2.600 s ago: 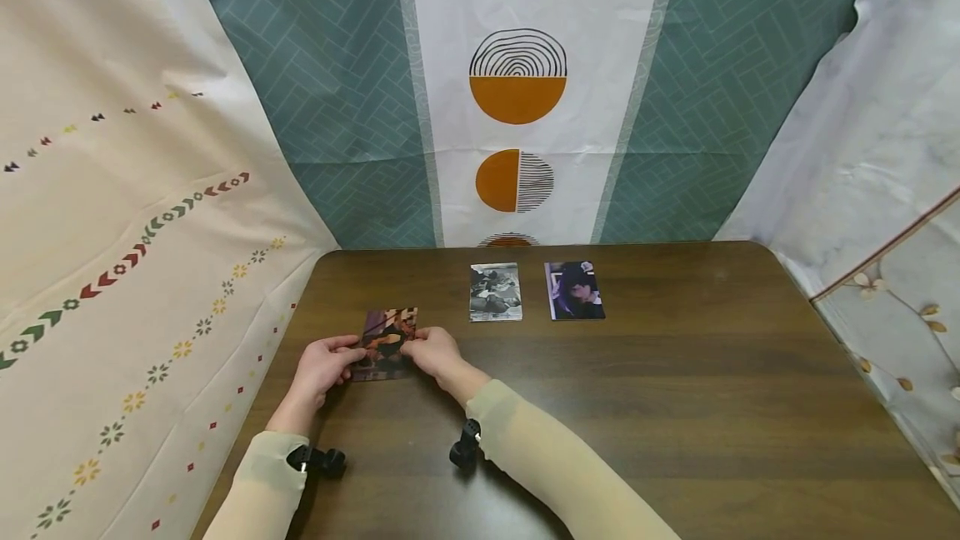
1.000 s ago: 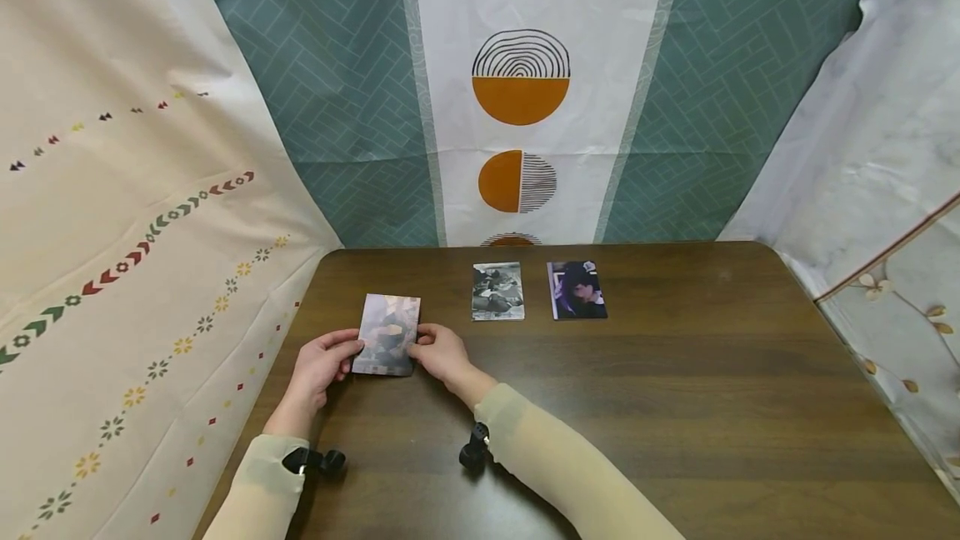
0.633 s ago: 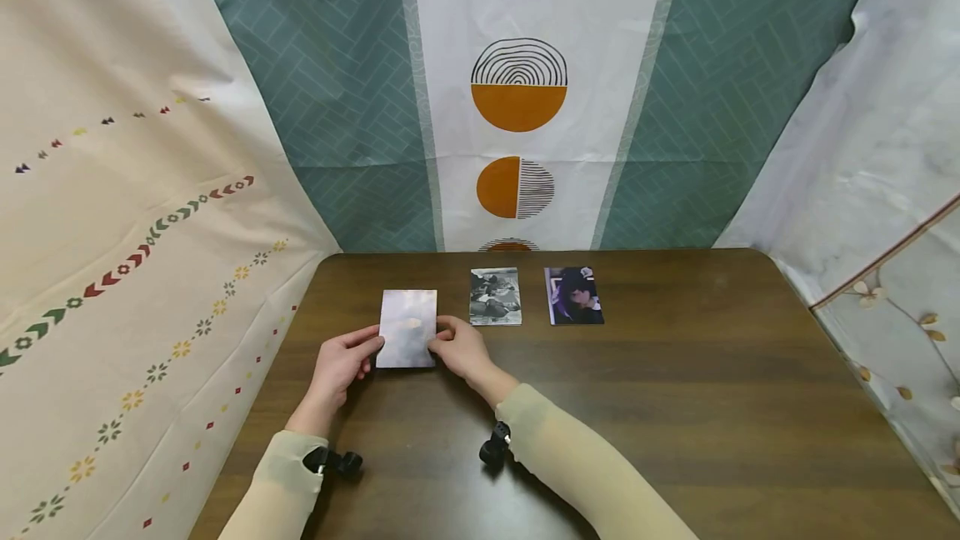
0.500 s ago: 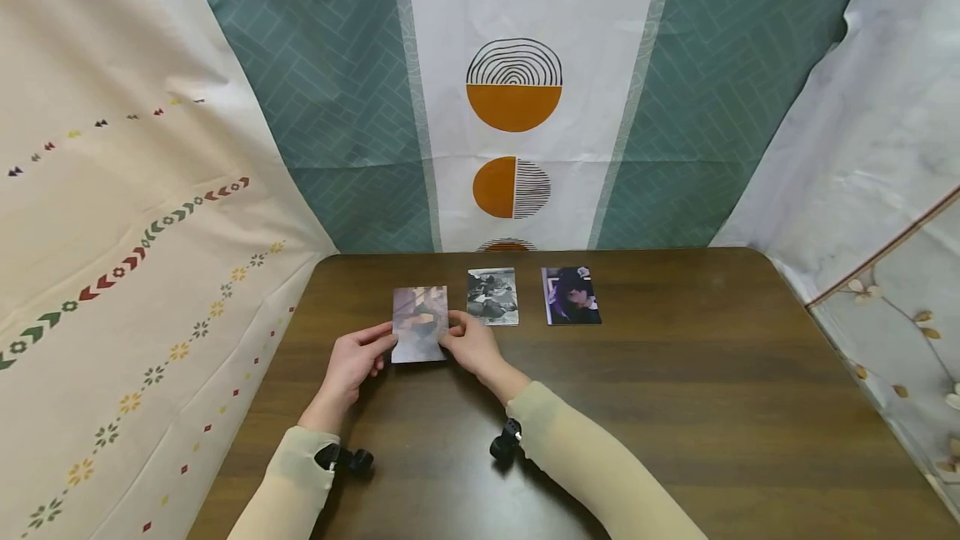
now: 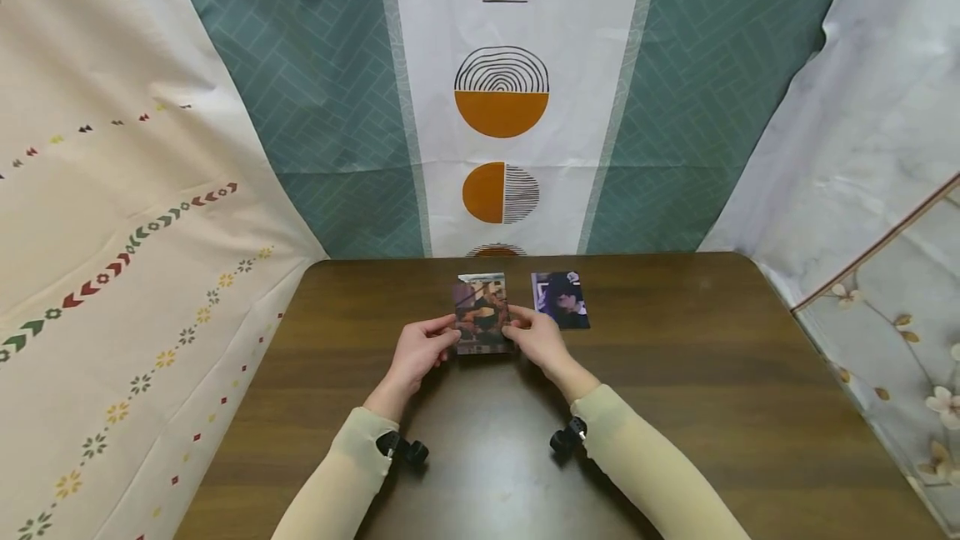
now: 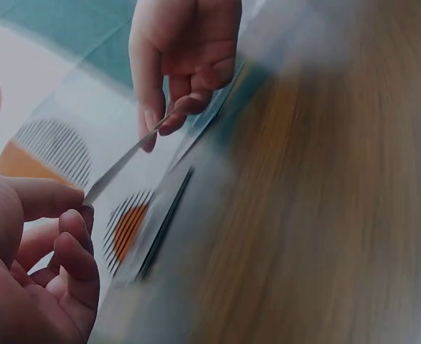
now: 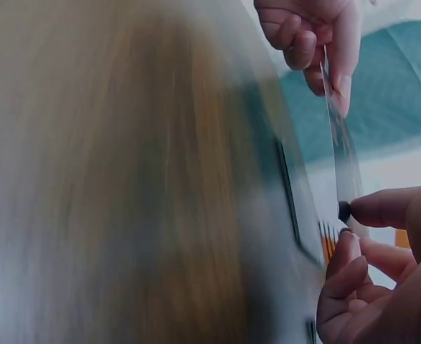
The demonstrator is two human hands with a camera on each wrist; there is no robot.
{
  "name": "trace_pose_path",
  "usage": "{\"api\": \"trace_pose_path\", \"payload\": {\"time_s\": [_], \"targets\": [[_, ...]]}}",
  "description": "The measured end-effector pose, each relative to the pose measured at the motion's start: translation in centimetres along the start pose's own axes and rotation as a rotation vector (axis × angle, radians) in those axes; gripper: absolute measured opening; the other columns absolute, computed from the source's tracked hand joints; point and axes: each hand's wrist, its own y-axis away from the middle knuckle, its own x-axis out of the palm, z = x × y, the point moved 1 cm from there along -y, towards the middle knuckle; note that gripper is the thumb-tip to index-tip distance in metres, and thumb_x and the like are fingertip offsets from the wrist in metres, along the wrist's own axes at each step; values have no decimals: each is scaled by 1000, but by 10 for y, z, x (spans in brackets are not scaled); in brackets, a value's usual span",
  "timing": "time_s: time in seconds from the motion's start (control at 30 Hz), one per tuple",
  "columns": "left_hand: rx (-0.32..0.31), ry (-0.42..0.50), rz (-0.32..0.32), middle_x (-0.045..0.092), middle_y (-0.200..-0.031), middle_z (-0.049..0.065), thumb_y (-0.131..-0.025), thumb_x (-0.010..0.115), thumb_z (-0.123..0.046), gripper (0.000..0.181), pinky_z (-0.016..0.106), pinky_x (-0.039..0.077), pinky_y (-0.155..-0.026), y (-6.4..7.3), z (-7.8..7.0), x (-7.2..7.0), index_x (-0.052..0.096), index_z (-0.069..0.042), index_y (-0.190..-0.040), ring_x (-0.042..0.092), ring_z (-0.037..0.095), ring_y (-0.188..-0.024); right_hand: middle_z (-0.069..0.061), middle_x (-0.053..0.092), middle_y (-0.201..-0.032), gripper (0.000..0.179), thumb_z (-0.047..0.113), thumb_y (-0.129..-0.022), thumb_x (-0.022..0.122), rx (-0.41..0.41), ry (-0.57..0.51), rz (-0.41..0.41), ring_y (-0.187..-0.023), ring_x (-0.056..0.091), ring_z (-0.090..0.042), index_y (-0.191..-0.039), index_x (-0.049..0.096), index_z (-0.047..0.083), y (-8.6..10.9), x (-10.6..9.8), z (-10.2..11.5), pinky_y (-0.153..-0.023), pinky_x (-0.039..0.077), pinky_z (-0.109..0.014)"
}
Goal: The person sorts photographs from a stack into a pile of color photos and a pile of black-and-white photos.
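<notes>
Both hands pinch a photo card (image 5: 482, 317) with a dark, warm-coloured picture. My left hand (image 5: 422, 350) grips its left edge between thumb and fingers, and my right hand (image 5: 538, 342) grips the right edge. Seen from the left wrist, the card (image 6: 128, 161) appears edge-on, raised above the table between the two hands. In the head view it overlaps the black-and-white photo card (image 5: 480, 277), of which only a strip at the top shows. Just right of it, a purple-toned photo card (image 5: 560, 300) lies on the table, near my right fingers.
The brown wooden table (image 5: 675, 407) reaches back to a green and white patterned cloth (image 5: 510, 173). Cream cloth (image 5: 150, 290) hangs at the left, and pale floral cloth (image 5: 885, 257) at the right. A small black camera (image 5: 567, 438) sits on each wrist.
Both hands have lifted the dark card off the table's left side and carried it right and slightly back, until it covers most of the black-and-white card. The purple-toned card stays put.
</notes>
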Motion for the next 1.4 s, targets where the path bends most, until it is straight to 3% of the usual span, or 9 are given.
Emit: {"api": "trace_pose_path", "payload": {"time_s": [0.2,0.4,0.6,0.93,1.2,1.4], "targets": [[29,19,30,71,-91,2,-97,76,-8,40,25,42,-50,-14,-7,47,73,-1,-136,52,11,-55,-19,69,-126,52,14,-102,70,40,23,-24,-115,61,-32,-151,60,1,0,-39,-19,-91,52,-42],[39,-16,99,70,-93,2,-98,74,-7,45,24,43,-52,-29,-17,95,69,-2,-142,54,11,-56,-22,65,-136,55,17,-104,68,106,42,-71,-123,58,-34,-156,55,3,-2,-77,-37,-94,50,-43],[15,-85,115,68,-90,2,-97,74,-6,49,24,47,-58,-42,-20,124,66,-2,-145,56,10,-58,-26,60,-144,57,18,-106,64,146,64,-103,-135,53,-39,-158,50,1,-10,-95,-46,-109,46,-52],[30,-324,96,67,-88,1,-96,70,-7,53,27,44,-65,-58,-32,148,62,-1,-148,54,11,-68,-24,62,-142,57,21,-105,62,154,170,-189,-138,51,-43,-158,50,2,-24,-99,-48,-114,40,-56],[-3,-372,64,67,-87,-1,-96,69,-8,51,26,44,-64,-66,-29,154,65,-2,-146,55,11,-70,-22,66,-137,56,23,-102,61,161,245,-223,-135,53,-43,-154,56,1,-28,-97,-49,-111,43,-54],[7,-432,48,74,-98,3,-98,68,-12,48,28,46,-68,-68,-24,155,67,-3,-144,59,13,-78,-19,67,-140,58,26,-100,59,175,317,-214,-135,55,-42,-153,58,4,-31,-96,-47,-110,44,-53]]}}
